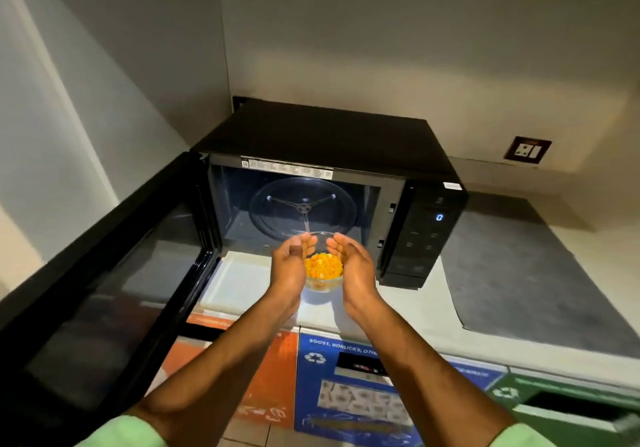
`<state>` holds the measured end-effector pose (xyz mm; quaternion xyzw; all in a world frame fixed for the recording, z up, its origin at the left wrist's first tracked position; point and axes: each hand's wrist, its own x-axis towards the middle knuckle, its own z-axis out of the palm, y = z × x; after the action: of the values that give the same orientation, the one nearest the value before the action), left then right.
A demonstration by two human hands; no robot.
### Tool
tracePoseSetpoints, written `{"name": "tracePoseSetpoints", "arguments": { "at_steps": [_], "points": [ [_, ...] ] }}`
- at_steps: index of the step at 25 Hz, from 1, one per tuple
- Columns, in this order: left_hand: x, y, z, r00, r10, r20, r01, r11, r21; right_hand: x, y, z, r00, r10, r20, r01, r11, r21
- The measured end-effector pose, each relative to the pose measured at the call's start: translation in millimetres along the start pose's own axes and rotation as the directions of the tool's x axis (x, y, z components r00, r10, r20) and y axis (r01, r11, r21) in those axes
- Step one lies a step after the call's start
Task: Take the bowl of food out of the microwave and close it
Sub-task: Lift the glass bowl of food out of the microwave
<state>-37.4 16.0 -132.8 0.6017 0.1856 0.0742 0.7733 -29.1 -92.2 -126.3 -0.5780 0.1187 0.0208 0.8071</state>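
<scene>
Head view: one glass bowl (323, 266) of food cupped between left hand (289, 266) and right hand (356, 266), fingers curled loosely around it, before one open microwave (346, 156).

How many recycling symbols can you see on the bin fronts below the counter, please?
2: one on the blue panel, one on the green panel. More may be hidden by the arms.

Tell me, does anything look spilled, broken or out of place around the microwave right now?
Nothing stands out. The glass bowl sits level between the left hand and right hand, food inside it. The microwave door hangs open, turntable bare and seated.
</scene>
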Motion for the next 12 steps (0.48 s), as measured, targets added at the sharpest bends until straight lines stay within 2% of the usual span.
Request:
{"name": "tracePoseSetpoints", "arguments": {
  "at_steps": [3, 8, 12],
  "points": [
    [-44, 17, 0, 0.999, -0.017, 0.044, 0.015, 0.998, 0.063, -46, -20, -15, 1.000, -0.003, -0.004, 0.003, 0.999, -0.038],
    [-104, 32, 12, 0.990, 0.021, 0.141, -0.038, 0.992, 0.123, -90, -38, -49, 0.999, 0.040, -0.022, -0.043, 0.987, -0.154],
    [-133, 25, 34, 0.980, 0.032, 0.197, -0.065, 0.984, 0.164, -107, -46, -81, 0.998, 0.020, -0.064, -0.029, 0.988, -0.150]
  ]
}}
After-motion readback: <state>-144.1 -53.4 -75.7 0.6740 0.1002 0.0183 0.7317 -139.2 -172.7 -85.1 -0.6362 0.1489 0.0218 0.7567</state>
